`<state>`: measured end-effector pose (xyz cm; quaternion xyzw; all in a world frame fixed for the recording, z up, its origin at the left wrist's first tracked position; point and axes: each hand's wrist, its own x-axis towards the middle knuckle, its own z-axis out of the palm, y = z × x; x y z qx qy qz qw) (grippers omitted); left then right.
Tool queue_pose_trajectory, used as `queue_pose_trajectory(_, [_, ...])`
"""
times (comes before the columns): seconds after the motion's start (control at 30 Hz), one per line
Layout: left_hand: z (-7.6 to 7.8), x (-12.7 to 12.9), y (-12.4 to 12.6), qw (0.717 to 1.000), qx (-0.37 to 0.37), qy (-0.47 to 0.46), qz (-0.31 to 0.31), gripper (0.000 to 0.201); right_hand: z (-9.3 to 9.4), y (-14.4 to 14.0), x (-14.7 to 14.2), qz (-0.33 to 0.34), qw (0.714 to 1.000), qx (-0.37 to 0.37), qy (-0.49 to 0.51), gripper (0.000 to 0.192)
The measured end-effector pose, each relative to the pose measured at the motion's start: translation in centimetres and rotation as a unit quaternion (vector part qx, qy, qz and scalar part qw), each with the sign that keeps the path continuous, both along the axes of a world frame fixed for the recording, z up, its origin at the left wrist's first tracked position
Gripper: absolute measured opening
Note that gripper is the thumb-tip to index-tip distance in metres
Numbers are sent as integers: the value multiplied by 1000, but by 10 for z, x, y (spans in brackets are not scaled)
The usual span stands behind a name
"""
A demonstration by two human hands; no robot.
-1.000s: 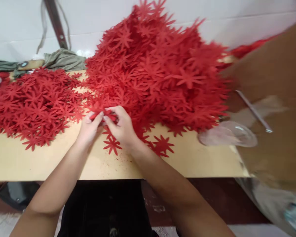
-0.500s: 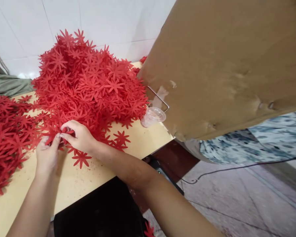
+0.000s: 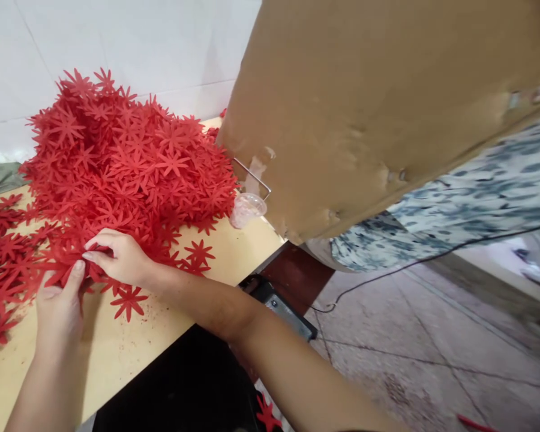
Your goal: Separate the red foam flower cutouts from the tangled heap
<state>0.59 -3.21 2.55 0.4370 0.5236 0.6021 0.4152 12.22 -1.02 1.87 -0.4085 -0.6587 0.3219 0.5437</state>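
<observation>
Here both hands (image 3: 87,270) pinch red flower cutouts (image 3: 67,264).

Table (image 3: 162,327): pale yellow top, speckled with red dust.
On it: tall heap of red flower cutouts (image 3: 126,162), flatter pile (image 3: 0,258) at left, loose flower (image 3: 128,301), clear plastic cup (image 3: 247,209) on its side.

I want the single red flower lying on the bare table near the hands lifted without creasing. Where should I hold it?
Pinch one petal tip of the loose red flower from the table's near edge: it lies flat, thin, petals splayed, bare wood around it.
</observation>
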Motion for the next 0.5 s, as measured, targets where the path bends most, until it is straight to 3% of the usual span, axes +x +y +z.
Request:
queue_pose_trajectory(0.13, [6, 2, 1, 993, -9, -112, -29, 44, 2, -1, -1, -39, 998, 10, -50, 15])
queue_pose_trajectory(0.23, [8, 3, 3, 993, 1, -110, -39, 40, 4, -2, -2, -38, 996, 0, -78, 16])
queue_pose_trajectory(0.37, [9, 4, 5, 994, -4, -109, 19, 33, 6, -4, -3, -39, 995, 22, -89, 22])
queue_pose_trajectory(0.5, [6, 4, 7, 996, 6, -88, 16, 28, 6, -2, -1, -36, 995, 48, -85, 24])
